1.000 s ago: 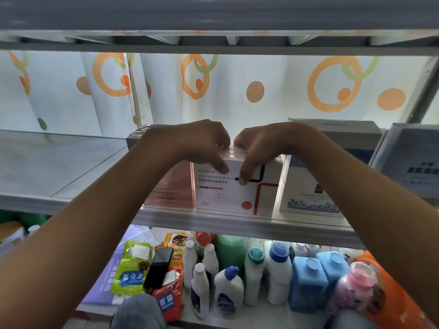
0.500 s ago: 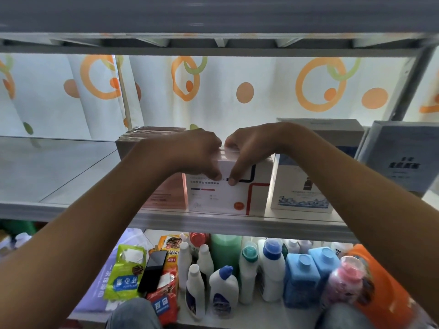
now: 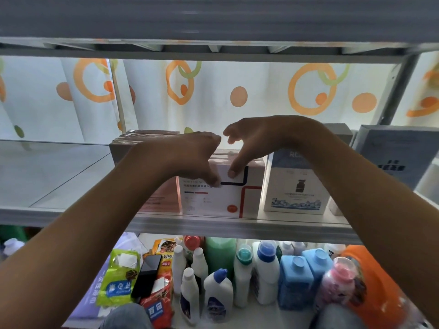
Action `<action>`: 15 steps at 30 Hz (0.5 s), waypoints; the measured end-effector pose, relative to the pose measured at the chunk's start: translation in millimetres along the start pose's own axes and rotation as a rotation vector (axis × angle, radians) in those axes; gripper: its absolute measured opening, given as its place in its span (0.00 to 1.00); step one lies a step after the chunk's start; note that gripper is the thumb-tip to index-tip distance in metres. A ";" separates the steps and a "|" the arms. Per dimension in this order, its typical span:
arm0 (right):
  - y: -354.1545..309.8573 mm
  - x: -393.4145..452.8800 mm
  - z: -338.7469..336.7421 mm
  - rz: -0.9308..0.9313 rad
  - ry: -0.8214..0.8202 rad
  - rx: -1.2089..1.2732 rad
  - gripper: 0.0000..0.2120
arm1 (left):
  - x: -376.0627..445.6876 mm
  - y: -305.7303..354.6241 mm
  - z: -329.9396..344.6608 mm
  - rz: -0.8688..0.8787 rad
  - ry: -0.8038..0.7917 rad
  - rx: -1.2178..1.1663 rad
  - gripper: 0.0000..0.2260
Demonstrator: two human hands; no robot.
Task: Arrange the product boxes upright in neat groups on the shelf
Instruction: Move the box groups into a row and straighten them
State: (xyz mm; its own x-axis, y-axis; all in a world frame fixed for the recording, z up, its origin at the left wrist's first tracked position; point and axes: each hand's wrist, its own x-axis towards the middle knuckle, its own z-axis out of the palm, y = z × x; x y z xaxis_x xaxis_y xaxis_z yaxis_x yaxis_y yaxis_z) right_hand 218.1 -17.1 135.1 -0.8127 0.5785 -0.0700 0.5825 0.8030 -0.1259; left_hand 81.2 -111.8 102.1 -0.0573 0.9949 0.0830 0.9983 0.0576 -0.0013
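A white box with red and navy lines stands upright at the front of the shelf. More boxes of the same kind stand behind it. My left hand grips its top left corner, thumb on the front face and fingers curled over the top. My right hand hovers over the top right corner with its fingers lifted and spread; only its thumb touches the front face. Pink boxes stand against the white box's left side. A white and blue box stands upright to its right.
A grey-blue box leans at the far right by the shelf post. The shelf's left part is bare glass. Below are several detergent bottles, snack packets and a black phone. A patterned curtain hangs behind.
My right hand's fingers have lifted off the white box's top and spread, with the thumb staying on the front. My left hand stays on the box.
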 end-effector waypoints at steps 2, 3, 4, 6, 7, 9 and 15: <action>0.2 -8.8 -4.7 -0.003 0.041 0.017 0.44 | 2.5 2.7 1.6 0.020 0.007 -0.010 0.39; 0.5 -13.3 -7.0 -0.006 0.068 0.030 0.44 | 4.4 4.6 1.6 0.033 0.013 -0.016 0.40; 0.4 -17.4 -8.7 -0.012 0.092 0.045 0.44 | 6.4 6.3 1.8 0.046 0.012 -0.023 0.40; -1.2 -24.8 -11.1 -0.026 0.130 0.063 0.42 | 8.0 10.8 2.3 0.064 -0.011 -0.056 0.42; -1.7 -27.4 -12.3 -0.030 0.147 0.063 0.42 | 9.4 12.7 3.5 0.072 -0.016 -0.079 0.42; -2.1 -33.3 -15.1 -0.033 0.179 0.065 0.41 | 12.5 17.2 7.0 0.084 -0.014 -0.118 0.41; 12.5 -62.7 -17.8 0.031 0.361 0.057 0.42 | 14.3 33.1 9.6 0.121 0.022 -0.053 0.52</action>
State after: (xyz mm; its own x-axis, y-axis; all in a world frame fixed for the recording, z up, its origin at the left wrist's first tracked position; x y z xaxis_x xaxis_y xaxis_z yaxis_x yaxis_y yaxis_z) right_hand 276.6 -40.8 155.6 -0.7303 0.6239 0.2783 0.5966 0.7809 -0.1852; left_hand 113.4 -94.9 93.7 0.0629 0.9922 0.1076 0.9969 -0.0675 0.0403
